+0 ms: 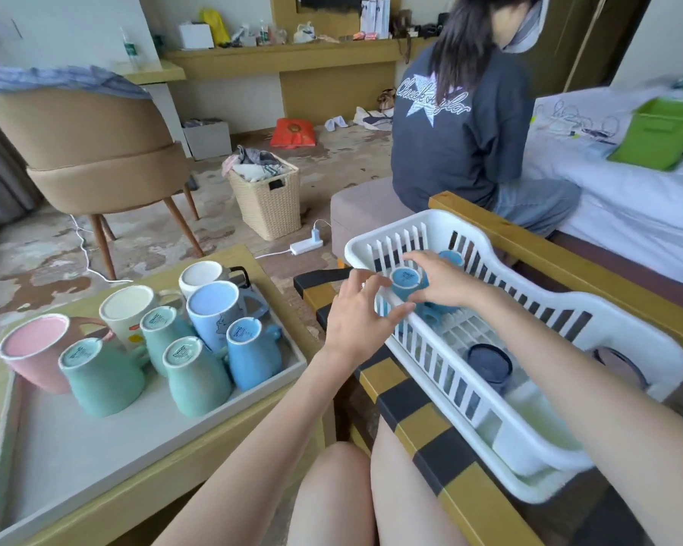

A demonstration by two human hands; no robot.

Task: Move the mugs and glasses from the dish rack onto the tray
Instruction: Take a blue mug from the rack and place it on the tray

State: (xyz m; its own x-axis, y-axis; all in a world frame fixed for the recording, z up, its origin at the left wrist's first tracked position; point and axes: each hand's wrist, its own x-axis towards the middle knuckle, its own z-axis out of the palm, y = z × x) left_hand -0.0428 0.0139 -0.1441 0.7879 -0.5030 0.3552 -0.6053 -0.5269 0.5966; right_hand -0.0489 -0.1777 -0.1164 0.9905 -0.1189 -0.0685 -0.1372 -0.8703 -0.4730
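Far left of the grip, the white tray (95, 447) sits on a low wooden table; mugs stand rim-down in its far half, from the pink mug (36, 348) across to the sky-blue mug (253, 352), packed together, probably to keep the near half free for what is yet to come. Just left of the grip, the left hand (355, 313) hovers at the near rim of the white dish rack (568, 301); its fingers are spread and loosely bent and hold nothing; it looks ready to steady the rack or take the mug. At the grip itself, the right hand (442, 281) reaches into the far end of the rack and wraps its fingers and thumb round the sides of the upturned blue mug (405, 279); the base faces up, so a hold on the walls is the sure one. The mug is inside the rack, not yet above the rim. Just behind the grip stands a second blue mug (450, 257); right of the grip and nearer the person sit a navy mug (489, 362) and a pale vessel (529, 419), too blurred to tell whether mug or glass; so the job is well past half, I judge. The rack rests on a chequered table (403, 403).
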